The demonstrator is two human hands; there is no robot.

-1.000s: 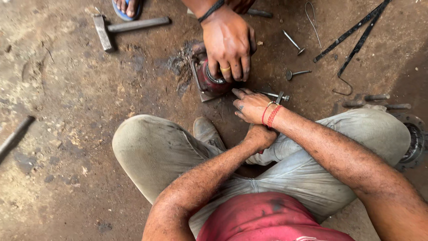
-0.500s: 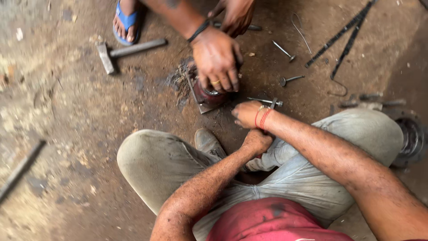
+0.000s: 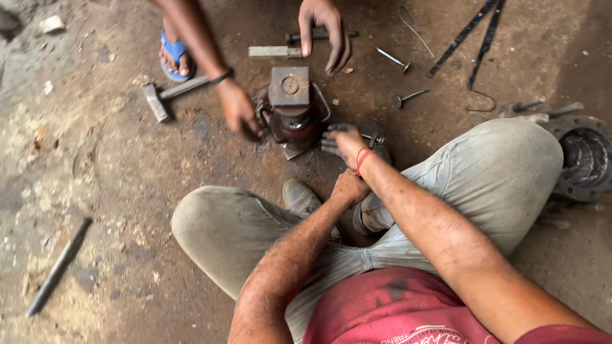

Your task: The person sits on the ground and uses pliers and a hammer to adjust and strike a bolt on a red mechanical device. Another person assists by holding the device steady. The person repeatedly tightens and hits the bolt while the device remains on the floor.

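Resting right hand [image 3: 344, 141] beside jack [image 3: 292, 108] | left hand [image 3: 349, 188] fisted

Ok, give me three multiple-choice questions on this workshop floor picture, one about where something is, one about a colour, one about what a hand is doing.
1. Where does the hammer lie?
A. On the floor left of the jack
B. On the person's lap
C. On top of the jack

2. What colour is the sandal at the top?
A. Red
B. Blue
C. Yellow

3. What is the person's left hand doing?
A. Holding the hammer
B. Resting closed by the shoe, holding no tool
C. Lifting the jack

Answers:
1. A: the hammer lies on the dirt floor left of the dark red jack.
2. B: the strap and sole show blue.
3. B: it is a fist at the shoe, while the right hand reaches to the jack's base.
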